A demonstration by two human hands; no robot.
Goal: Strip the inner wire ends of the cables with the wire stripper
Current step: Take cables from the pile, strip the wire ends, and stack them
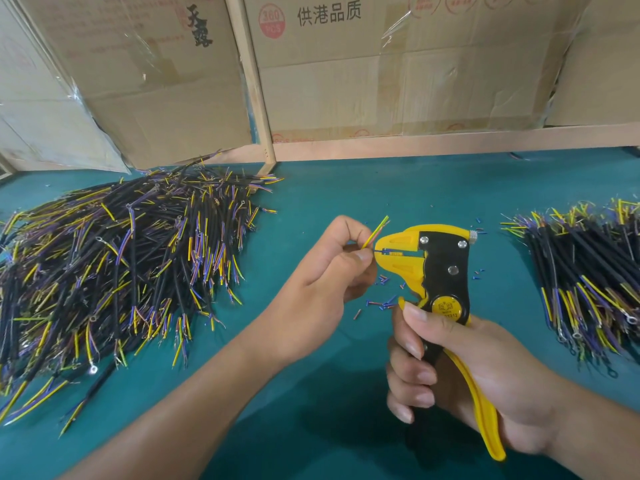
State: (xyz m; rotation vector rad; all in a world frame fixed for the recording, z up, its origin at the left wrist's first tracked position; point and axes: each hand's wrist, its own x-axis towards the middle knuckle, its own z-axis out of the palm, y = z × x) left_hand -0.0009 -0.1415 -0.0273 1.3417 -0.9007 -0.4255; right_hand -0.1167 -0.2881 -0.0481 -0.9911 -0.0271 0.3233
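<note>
Yellow wire stripper (434, 271) gripped in R hand (478, 382); L hand (332, 271) pinches wire (375, 232) into its jaws.

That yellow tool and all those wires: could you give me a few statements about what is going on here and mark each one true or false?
1. The right hand holds the yellow and black wire stripper by its handles. True.
2. The left hand lies flat and idle on the table. False: it pinches a cable's thin wires at the stripper's nose.
3. A large pile of black cables lies to the left of the hands. True.
4. The table is covered in red. False: its surface is teal green.
5. Small bits of cut insulation lie on the table under the tool. True.
6. The far right of the table holds only boxes. False: a second cable pile lies there.
</note>
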